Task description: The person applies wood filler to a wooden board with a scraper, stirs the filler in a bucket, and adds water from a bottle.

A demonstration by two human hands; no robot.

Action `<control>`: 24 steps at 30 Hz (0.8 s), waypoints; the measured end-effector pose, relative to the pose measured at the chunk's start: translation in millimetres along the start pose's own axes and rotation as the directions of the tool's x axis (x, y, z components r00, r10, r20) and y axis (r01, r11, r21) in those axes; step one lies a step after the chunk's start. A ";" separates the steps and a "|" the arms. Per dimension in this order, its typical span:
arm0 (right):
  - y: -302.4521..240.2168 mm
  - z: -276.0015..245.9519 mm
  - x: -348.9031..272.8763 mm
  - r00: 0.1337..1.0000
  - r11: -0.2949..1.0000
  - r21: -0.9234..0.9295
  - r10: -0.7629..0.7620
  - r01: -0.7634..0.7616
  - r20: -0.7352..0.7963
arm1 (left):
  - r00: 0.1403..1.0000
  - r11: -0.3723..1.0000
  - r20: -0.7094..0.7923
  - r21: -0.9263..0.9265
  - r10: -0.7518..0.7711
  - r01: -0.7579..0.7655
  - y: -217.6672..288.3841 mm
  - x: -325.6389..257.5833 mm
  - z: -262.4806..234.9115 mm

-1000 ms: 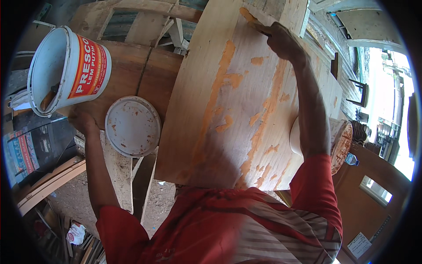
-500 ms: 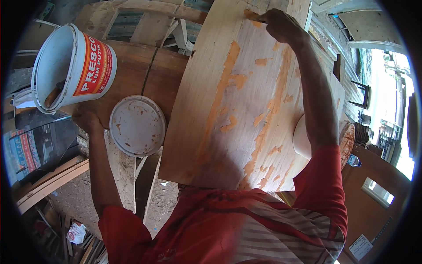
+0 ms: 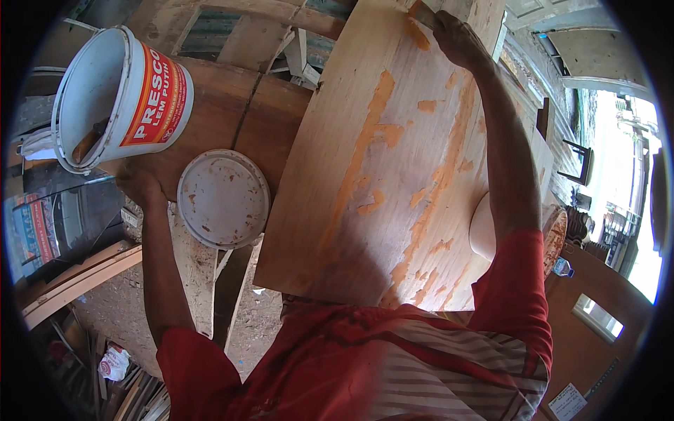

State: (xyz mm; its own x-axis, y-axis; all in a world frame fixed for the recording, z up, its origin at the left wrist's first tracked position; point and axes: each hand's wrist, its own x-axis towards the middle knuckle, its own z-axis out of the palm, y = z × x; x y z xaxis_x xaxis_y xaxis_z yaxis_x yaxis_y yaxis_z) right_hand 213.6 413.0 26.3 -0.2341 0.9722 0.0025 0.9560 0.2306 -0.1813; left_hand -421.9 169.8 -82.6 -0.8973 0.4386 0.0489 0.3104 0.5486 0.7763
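At the far end of a pale wooden panel, my right hand is closed on a putty knife with an orange-brown smeared blade. Just below the blade lies an orange patch of filler, and several more streaks and patches run along the panel's grain. On the left, my left hand rests at the edge of a brown wooden board, near a white bucket and a round, filler-spotted lid. Its fingers are mostly hidden, so their grip cannot be made out.
The tilted bucket holds a brown-handled tool. A second white bucket stands partly under my right arm. Wooden planks and scraps lie at lower left. A brown panel with a cut-out leans at the right.
The putty knife has moved slightly farther up the panel, uncovering the orange patch below it. The whole view has shifted a little. My left hand stays at the board's edge.
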 end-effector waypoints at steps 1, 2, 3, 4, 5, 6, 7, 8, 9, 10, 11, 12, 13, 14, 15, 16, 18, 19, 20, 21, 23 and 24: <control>2.2 3.2 -0.6 1.000 1.000 -0.018 0.009 -0.010 -0.029 | 1.000 1.000 0.016 0.004 -0.010 0.010 5.2 -3.7 -0.2; 5.3 5.5 -3.3 0.997 0.998 -0.011 -0.063 0.062 -0.051 | 0.999 1.000 0.034 0.007 -0.020 0.020 12.5 -7.7 -0.5; 9.2 7.3 -8.3 0.988 0.991 -0.005 -0.132 0.132 -0.074 | 0.998 1.000 0.053 0.010 -0.028 0.028 17.2 -9.9 0.2; 7.5 7.7 -12.6 0.974 0.978 0.002 -0.206 0.208 -0.096 | 0.998 0.999 0.051 -0.023 -0.032 0.033 13.7 -8.7 -0.8; 5.8 8.2 -16.7 0.970 0.971 -0.087 -0.231 0.224 -0.075 | 0.998 0.998 0.052 -0.056 -0.034 0.037 11.0 -6.4 -0.9; 4.3 8.8 -21.9 0.966 0.955 -0.174 -0.253 0.240 -0.053 | 0.998 0.997 0.055 -0.072 -0.037 0.041 7.7 -5.5 -1.4; -0.7 7.2 -26.7 0.967 0.943 -0.229 -0.253 0.240 -0.028 | 0.998 0.995 0.057 -0.087 -0.040 0.045 6.9 -5.8 -2.0; -5.7 5.5 -32.0 0.967 0.928 -0.283 -0.253 0.242 -0.002 | 0.997 0.995 0.062 -0.084 -0.043 0.048 5.9 -5.9 -3.3; -10.1 2.4 -36.3 0.972 0.924 -0.306 -0.232 0.229 0.026 | 0.997 0.995 0.066 -0.081 -0.047 0.052 4.9 -5.8 -5.0; -16.2 -3.8 -39.2 0.978 0.920 -0.331 -0.205 0.209 0.050 | 0.997 0.994 0.065 -0.092 -0.049 0.055 10.2 -8.1 -5.3; -22.5 -10.8 -37.3 0.978 0.913 -0.352 -0.202 0.208 0.055 | 0.997 0.993 0.063 -0.102 -0.054 0.060 17.1 -14.0 -5.2; -29.2 -18.6 -34.0 0.978 0.904 -0.373 -0.199 0.207 0.061 | 0.996 0.992 0.064 -0.105 -0.064 0.070 19.4 -15.5 -5.5; -31.9 -24.3 -33.5 0.979 0.896 -0.396 -0.194 0.203 0.063 | 0.995 0.991 0.067 -0.111 -0.071 0.078 23.2 -17.0 -5.6; -29.7 -23.3 -29.6 0.977 0.897 -0.393 -0.210 0.202 0.024 | 0.994 0.990 0.073 -0.110 -0.083 0.091 24.7 -17.0 -6.0; -25.4 -20.0 -20.2 0.974 0.899 -0.389 -0.226 0.203 -0.016 | 0.992 0.989 0.078 -0.108 -0.096 0.104 25.7 -16.8 -5.8; -22.8 -17.9 -10.7 0.968 0.900 -0.385 -0.243 0.203 -0.058 | 0.996 0.995 0.061 -0.069 -0.064 0.068 24.2 -13.9 -4.5; -29.7 -19.6 8.3 0.999 0.949 -0.314 -0.028 0.040 0.045 | 1.000 1.000 0.029 0.017 -0.001 0.000 17.3 -8.5 -1.6; -36.3 -21.8 15.8 0.991 0.957 -0.286 0.076 -0.043 0.107 | 1.000 1.000 0.028 0.015 -0.012 0.012 16.3 -8.3 -1.1; -45.3 -27.9 18.7 0.981 0.952 -0.301 0.109 -0.057 0.161 | 0.999 1.000 0.026 0.014 -0.025 0.025 15.4 -8.5 -1.9; -53.2 -35.7 21.1 0.966 0.946 -0.316 0.142 -0.069 0.214 | 0.999 0.999 0.024 0.013 -0.039 0.038 14.2 -8.5 -2.2; -80.6 -55.4 26.8 0.909 0.932 -0.347 0.230 -0.103 0.348 | 1.000 0.999 0.019 0.030 -0.017 0.016 5.1 -4.0 -2.1; -100.7 -64.4 31.3 0.860 0.923 -0.365 0.280 -0.119 0.427 | 1.000 0.999 0.013 0.042 -0.012 0.012 -3.3 -1.3 -3.0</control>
State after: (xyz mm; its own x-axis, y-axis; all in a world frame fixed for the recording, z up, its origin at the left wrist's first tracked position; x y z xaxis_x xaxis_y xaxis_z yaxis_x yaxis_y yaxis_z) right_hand 121.4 422.8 107.9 -0.0091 0.8831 -0.4690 0.9752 0.1115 0.1910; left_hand -422.7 165.2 -83.4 -0.8969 0.4413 0.0308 0.3126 0.5831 0.7499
